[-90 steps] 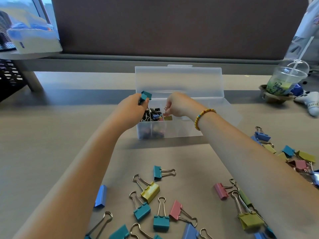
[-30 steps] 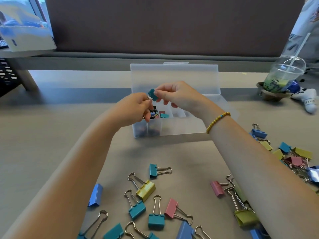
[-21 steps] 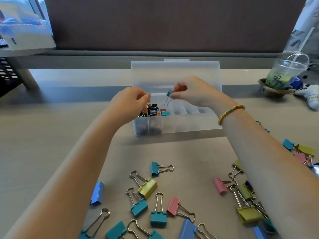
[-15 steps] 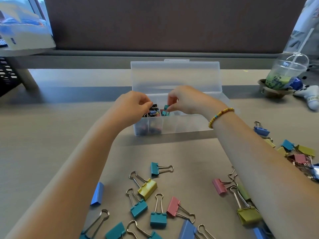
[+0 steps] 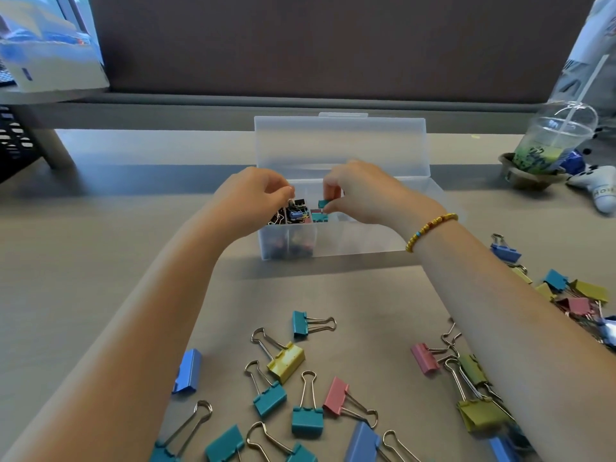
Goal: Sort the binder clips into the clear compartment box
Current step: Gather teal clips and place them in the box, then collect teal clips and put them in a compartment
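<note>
The clear compartment box (image 5: 360, 240) stands mid-table with its lid (image 5: 340, 141) upright. Small dark and blue clips fill its left compartments, and small teal clips (image 5: 319, 217) lie in the one beside them. My right hand (image 5: 366, 195) pinches a small teal binder clip (image 5: 322, 204) just above those teal clips. My left hand (image 5: 253, 198) hovers over the left compartments, its fingers curled together with nothing visible in them. Large loose clips lie in front: a teal one (image 5: 299, 323), a yellow one (image 5: 286, 357), a pink one (image 5: 336, 396) and a blue one (image 5: 187, 371).
More coloured clips are heaped at the right (image 5: 580, 295) beside my right forearm. A lidded drink cup with a straw (image 5: 553, 141) and a white game controller (image 5: 600, 188) sit at the far right. A black mesh organiser (image 5: 13, 151) stands at the far left, a dark partition behind.
My right hand took the small teal clip from my left hand and lowered it to the box's teal compartment. My left hand stayed over the left compartments.
</note>
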Demonstrator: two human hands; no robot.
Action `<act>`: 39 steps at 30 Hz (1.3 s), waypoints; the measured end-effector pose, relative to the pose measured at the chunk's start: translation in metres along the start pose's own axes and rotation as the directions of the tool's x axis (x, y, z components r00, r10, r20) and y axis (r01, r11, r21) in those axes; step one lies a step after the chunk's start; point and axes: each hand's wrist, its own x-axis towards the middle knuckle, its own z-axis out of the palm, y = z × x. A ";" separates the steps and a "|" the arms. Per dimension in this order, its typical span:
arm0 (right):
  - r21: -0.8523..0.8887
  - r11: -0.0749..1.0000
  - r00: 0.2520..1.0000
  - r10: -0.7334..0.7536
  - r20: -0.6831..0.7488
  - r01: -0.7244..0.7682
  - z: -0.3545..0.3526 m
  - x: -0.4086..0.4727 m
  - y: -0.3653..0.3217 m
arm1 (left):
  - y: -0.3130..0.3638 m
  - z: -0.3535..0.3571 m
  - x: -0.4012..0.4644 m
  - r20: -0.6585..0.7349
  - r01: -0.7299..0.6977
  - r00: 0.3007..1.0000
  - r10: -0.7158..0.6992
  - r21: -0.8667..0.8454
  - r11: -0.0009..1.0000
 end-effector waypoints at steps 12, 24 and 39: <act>-0.030 0.999 0.997 -0.037 0.065 0.039 0.005 -0.003 -0.005 | 0.002 -0.003 -0.003 -0.020 -0.004 1.000 0.003 -0.027 1.000; -0.064 0.998 0.997 0.005 0.073 0.000 0.000 0.000 -0.012 | 0.004 -0.002 -0.003 -0.010 -0.004 1.000 0.004 -0.014 1.000; 0.002 0.999 0.990 0.052 -0.132 -0.052 -0.003 -0.016 -0.027 | -0.017 -0.034 -0.037 -0.081 -0.009 0.997 0.009 0.004 1.000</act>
